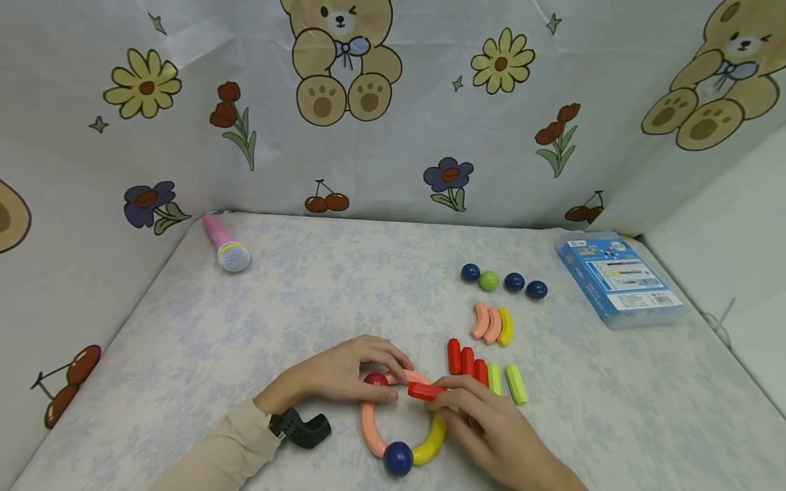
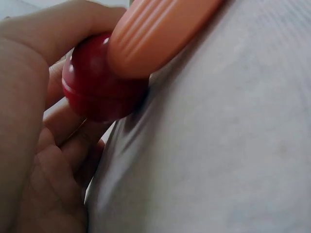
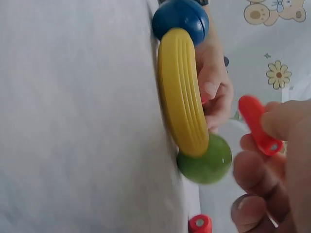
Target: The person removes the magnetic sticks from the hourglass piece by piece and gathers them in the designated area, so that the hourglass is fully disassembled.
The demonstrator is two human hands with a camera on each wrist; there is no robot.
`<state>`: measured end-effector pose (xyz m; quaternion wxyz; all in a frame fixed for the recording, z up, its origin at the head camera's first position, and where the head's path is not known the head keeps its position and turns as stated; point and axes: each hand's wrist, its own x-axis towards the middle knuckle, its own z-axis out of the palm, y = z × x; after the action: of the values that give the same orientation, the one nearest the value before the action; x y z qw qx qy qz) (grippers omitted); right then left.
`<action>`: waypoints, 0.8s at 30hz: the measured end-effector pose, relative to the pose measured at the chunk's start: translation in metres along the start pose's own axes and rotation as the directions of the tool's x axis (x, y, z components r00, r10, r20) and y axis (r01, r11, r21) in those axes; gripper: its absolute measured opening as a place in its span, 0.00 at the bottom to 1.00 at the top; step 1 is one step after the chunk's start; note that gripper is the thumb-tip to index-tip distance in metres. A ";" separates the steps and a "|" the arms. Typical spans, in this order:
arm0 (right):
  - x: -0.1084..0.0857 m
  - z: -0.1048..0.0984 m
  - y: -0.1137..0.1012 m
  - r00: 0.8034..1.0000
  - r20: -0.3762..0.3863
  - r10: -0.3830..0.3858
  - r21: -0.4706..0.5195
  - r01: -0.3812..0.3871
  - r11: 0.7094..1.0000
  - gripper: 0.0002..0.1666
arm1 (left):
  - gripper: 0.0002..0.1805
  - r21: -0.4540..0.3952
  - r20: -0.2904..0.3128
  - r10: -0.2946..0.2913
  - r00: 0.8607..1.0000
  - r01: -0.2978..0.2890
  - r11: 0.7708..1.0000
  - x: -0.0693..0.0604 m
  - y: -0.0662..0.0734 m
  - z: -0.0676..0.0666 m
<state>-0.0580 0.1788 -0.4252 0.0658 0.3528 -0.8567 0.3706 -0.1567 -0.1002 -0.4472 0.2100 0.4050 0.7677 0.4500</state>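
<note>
A ring of magnetic-looking toy pieces lies on the table in the head view: a red ball (image 1: pixel 376 379), curved pink sticks (image 1: pixel 371 431), a navy ball (image 1: pixel 398 459) and a curved yellow stick (image 1: pixel 432 442). My left hand (image 1: pixel 353 368) holds the red ball between thumb and fingers, its fingertips reaching the upper pink stick (image 1: pixel 417 376). A straight red stick (image 3: pixel 256 124) is pinched in my right hand (image 1: pixel 485 416), raised above the ring's right side. The green ball (image 3: pixel 206 160) at the yellow stick's end shows in the right wrist view; the right hand hides it from the head camera.
Right of the ring lie red sticks (image 1: pixel 468 360), light green sticks (image 1: pixel 516 383), small curved sticks (image 1: pixel 494 325) and a row of balls (image 1: pixel 514 281). A blue boxed set (image 1: pixel 620 276) is at back right, a pink microphone (image 1: pixel 226 243) at back left.
</note>
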 end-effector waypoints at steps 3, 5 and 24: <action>0.000 -0.002 0.003 0.998 -0.061 -0.019 -0.019 0.018 1.000 0.23 | 0.08 -0.024 -0.014 -0.023 1.000 0.023 0.999 0.000 0.001 -0.001; 0.000 -0.004 0.004 0.997 -0.081 -0.015 -0.033 0.012 0.999 0.24 | 0.08 -0.041 -0.026 -0.037 0.999 0.036 0.999 0.000 0.001 -0.001; 0.000 -0.011 0.006 0.988 -0.122 0.090 -0.055 -0.098 0.994 0.28 | 0.07 -0.062 -0.059 -0.055 0.997 0.051 0.997 0.000 -0.001 -0.002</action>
<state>-0.0635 0.1888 -0.4205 0.1101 0.2870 -0.8778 0.3673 -0.1579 -0.1017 -0.4468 0.2106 0.3641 0.7704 0.4792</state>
